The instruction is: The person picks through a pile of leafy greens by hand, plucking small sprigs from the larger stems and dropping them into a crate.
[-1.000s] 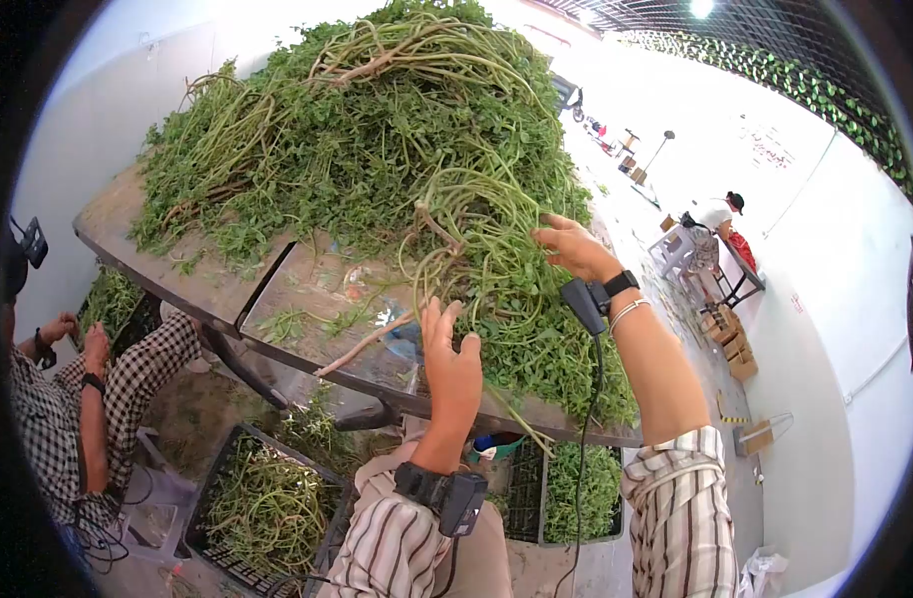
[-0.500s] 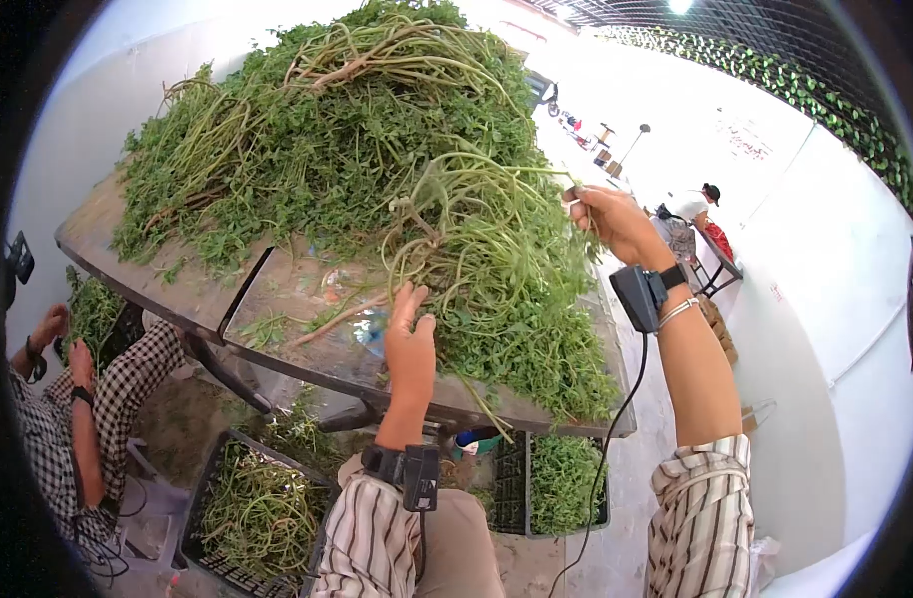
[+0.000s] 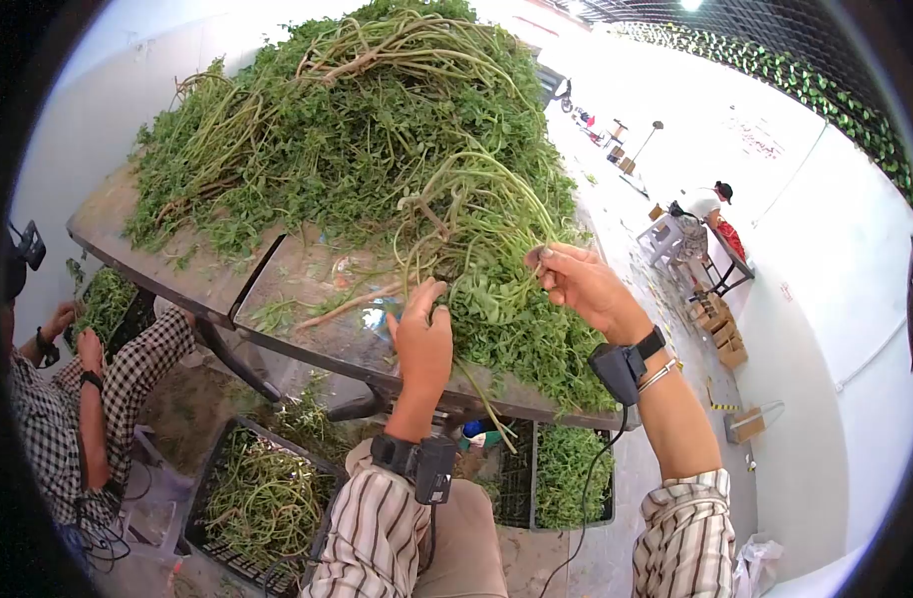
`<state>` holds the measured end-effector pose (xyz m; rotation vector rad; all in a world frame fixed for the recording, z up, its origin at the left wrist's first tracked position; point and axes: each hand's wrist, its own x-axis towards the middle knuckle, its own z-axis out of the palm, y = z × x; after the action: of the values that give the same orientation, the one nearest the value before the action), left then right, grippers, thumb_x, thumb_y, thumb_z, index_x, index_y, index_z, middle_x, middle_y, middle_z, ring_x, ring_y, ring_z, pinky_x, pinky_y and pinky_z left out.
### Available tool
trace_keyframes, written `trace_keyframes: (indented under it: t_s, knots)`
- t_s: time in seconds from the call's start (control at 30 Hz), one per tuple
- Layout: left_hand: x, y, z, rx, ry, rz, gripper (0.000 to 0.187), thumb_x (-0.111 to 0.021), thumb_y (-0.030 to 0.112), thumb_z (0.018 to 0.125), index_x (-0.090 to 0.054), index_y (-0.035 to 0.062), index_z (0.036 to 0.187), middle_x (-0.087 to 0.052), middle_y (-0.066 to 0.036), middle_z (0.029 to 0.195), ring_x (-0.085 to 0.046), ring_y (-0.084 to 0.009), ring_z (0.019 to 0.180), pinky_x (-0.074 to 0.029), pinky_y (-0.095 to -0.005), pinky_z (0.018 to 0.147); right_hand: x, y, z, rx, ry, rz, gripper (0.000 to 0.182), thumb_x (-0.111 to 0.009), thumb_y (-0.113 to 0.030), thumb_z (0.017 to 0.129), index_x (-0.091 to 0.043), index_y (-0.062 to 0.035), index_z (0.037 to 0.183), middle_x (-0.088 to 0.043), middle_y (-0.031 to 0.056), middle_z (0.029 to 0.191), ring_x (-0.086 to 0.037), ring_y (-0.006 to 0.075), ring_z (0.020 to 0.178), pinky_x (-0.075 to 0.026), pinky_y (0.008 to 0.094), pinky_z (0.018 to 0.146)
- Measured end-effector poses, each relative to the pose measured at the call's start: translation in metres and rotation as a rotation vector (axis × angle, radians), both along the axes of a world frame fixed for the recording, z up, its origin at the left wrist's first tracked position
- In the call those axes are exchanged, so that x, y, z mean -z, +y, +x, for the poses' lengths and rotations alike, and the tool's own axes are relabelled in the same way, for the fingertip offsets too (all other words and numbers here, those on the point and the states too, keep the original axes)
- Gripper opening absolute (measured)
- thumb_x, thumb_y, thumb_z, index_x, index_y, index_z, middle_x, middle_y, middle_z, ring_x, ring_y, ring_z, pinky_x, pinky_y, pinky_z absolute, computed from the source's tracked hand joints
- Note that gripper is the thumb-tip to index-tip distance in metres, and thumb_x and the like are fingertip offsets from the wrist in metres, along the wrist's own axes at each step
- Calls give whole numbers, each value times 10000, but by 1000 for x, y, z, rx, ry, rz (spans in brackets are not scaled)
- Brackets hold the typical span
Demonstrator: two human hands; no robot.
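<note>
While the right hand (image 3: 588, 289) pinches thumb and finger together over the near side of the green heap (image 3: 357, 149), I can't tell whether a stem is caught between them, and the left hand (image 3: 423, 344), half open, has its fingertips lost against the leaves (image 3: 481, 299). The worn table (image 3: 108, 211) underneath is strewn with scraps (image 3: 275, 316), a pale wall (image 3: 800, 239) beyond to the right, its edge hiding part of the crate of leafy sprigs (image 3: 576, 525) below. A co-worker (image 3: 43, 439) in checks, cut off at the left, sits near a crate of stems (image 3: 209, 480).

The greens (image 3: 367, 149) look rough, the striped sleeves (image 3: 683, 533) cloth.
</note>
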<state>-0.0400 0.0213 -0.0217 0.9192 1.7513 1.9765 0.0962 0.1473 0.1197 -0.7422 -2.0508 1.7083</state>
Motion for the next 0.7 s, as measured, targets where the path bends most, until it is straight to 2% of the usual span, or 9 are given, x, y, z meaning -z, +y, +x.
trace_keyframes:
  t_s: [0.07,0.2,0.27,0.3,0.37,0.4,0.53,0.7]
  knots:
    - [-6,-6,2,-56,93,-61,311,-455,127,865,-582,64,1141,-467,-114,1324,-336,-300,1288,0,-536,1100,6,2,-2,25,-5,-10,212,-518,-219,923,-613,-30,937,-563,-23,676,-493,39,549,-399,183,463]
    - [-12,-12,8,-170,213,-63,300,-466,128,855,-599,63,1116,-487,-121,1302,-339,-308,1283,-13,-550,1087,13,-1,-5,43,21,-63,202,-527,-206,919,-619,-27,917,-551,-31,653,-483,39,523,-400,182,458]
    - [-15,-14,12,-318,403,-78,253,-508,97,842,-618,66,1069,-544,-112,1231,-399,-299,1234,-136,-486,1085,14,-3,-6,54,21,-69,199,-524,-199,919,-622,-26,915,-555,-31,657,-484,38,524,-402,180,459]
    - [-18,-15,13,-321,404,-81,253,-508,97,842,-618,66,1069,-544,-112,1231,-399,-299,1234,-136,-486,1085,14,-4,-7,67,18,-69,196,-522,-192,919,-625,-26,914,-559,-30,661,-485,36,525,-403,178,459]
    - [-27,-16,15,-220,399,233,232,-537,78,825,-631,64,1037,-587,-106,1137,-473,-288,1123,-279,-426,1015,15,-3,-9,58,3,-56,191,-521,-185,918,-627,-26,911,-563,-29,664,-491,35,530,-406,176,460]
    - [-32,-14,16,-229,440,288,211,-572,73,808,-649,64,1004,-622,-89,1035,-519,-266,1000,-360,-383,914,16,-3,-9,53,-14,-41,186,-520,-177,917,-629,-26,909,-567,-28,668,-496,33,536,-408,175,462]
    - [-34,-10,25,-184,437,207,199,-594,99,800,-663,83,986,-639,-71,980,-536,-247,956,-363,-377,875,16,-13,-14,42,-59,25,184,-524,-176,918,-634,-30,900,-575,-30,670,-506,28,545,-410,171,463]
    - [-33,-11,28,-233,564,147,187,-616,129,789,-675,115,966,-647,-26,930,-542,-210,915,-328,-355,837,14,-18,-14,58,-21,79,187,-540,-189,913,-644,-38,875,-586,-30,665,-512,27,548,-409,170,469]
